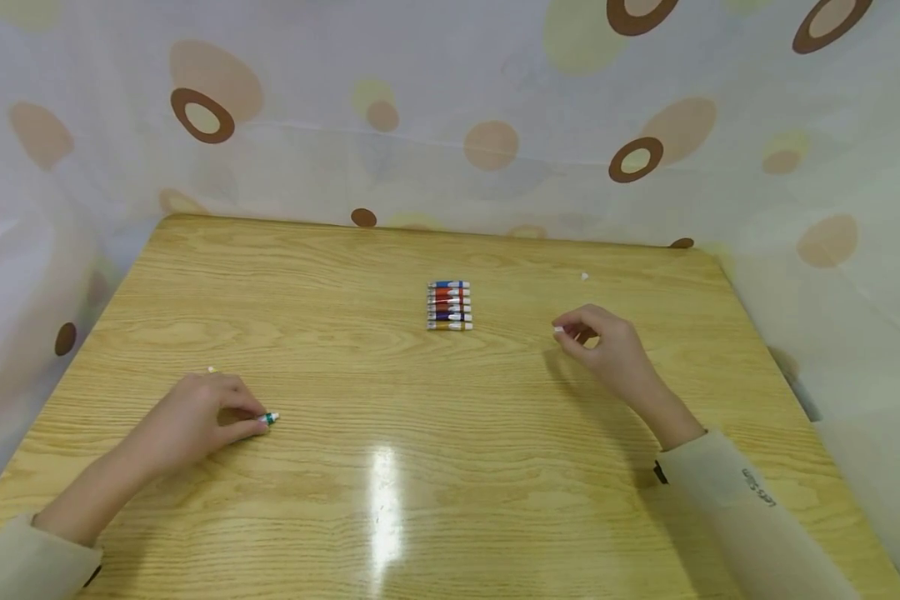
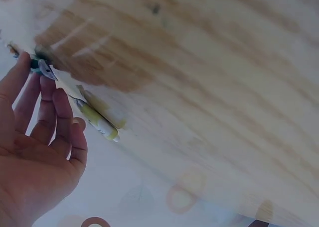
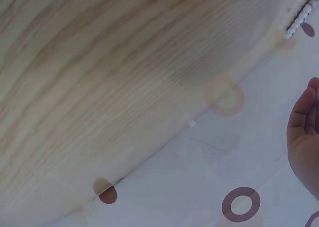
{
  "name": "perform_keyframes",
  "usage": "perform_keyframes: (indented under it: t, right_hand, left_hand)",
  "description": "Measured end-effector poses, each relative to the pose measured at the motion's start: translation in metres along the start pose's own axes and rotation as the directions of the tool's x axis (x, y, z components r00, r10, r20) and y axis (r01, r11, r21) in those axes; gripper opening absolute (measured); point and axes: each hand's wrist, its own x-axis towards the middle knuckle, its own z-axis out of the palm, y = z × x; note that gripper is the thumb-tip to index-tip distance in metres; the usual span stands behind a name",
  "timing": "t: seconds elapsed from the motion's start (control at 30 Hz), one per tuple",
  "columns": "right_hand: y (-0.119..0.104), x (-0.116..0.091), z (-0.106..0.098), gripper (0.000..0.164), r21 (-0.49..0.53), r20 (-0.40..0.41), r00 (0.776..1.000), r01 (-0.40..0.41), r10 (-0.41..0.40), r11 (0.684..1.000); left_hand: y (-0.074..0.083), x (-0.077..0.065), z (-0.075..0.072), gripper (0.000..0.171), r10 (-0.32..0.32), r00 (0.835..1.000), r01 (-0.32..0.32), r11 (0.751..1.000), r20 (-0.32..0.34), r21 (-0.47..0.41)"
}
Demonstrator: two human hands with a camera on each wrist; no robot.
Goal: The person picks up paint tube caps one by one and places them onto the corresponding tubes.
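My left hand [image 1: 202, 417] pinches a small green paint tube [image 1: 269, 418] between thumb and fingertips, low over the left side of the table, the white cap end pointing right. Just beyond that hand lies a yellow paint tube [image 2: 99, 120], mostly hidden in the head view. Over the right side, my right hand [image 1: 607, 346] pinches a small white piece [image 1: 558, 329], which looks like a tube cap. Another small white piece [image 1: 584, 276] lies on the table beyond it. In the right wrist view only part of the right hand [image 3: 305, 142] shows, at the edge.
Several paint tubes [image 1: 450, 307] in blue, red, purple and ochre lie side by side near the middle of the wood-grain table [image 1: 307, 283], white ends to the right. A pale curtain [image 1: 420, 100] with brown and yellow spots hangs along the back and sides.
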Motion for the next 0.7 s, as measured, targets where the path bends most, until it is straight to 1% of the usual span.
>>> perform_keyframes:
  t: [0.17, 0.33, 0.53, 0.6, 0.7]
  right_hand:
    - [-0.001, 0.000, 0.001, 0.012, 0.001, 0.000, 1.000, 0.002, -0.002, 1.000]
    - [0.000, 0.000, 0.002, 0.014, 0.010, 0.008, 1.000, -0.002, 0.002, 1.000]
    - [0.001, 0.000, 0.002, 0.015, 0.017, 0.007, 1.000, 0.004, -0.004, 1.000]
    - [0.001, -0.001, 0.003, 0.015, 0.017, 0.004, 1.000, 0.012, -0.012, 1.000]
    - [0.001, -0.002, 0.003, 0.014, 0.017, -0.006, 1.000, 0.024, -0.024, 1.000]
  left_hand:
    - [0.002, 0.000, 0.000, 0.008, 0.018, 1.000, -0.017, 0.999, -0.023, 0.038]
    - [0.005, 0.005, -0.001, 0.007, 0.030, 0.998, -0.027, 0.998, -0.056, 0.055]
    - [0.011, 0.016, -0.001, 0.008, 0.095, 0.991, -0.087, 0.993, -0.098, 0.078]
    - [0.014, 0.021, -0.001, 0.007, 0.099, 0.990, -0.091, 0.993, -0.100, 0.078]
    - [0.019, 0.031, -0.001, 0.005, 0.076, 0.993, -0.070, 0.995, -0.095, 0.072]
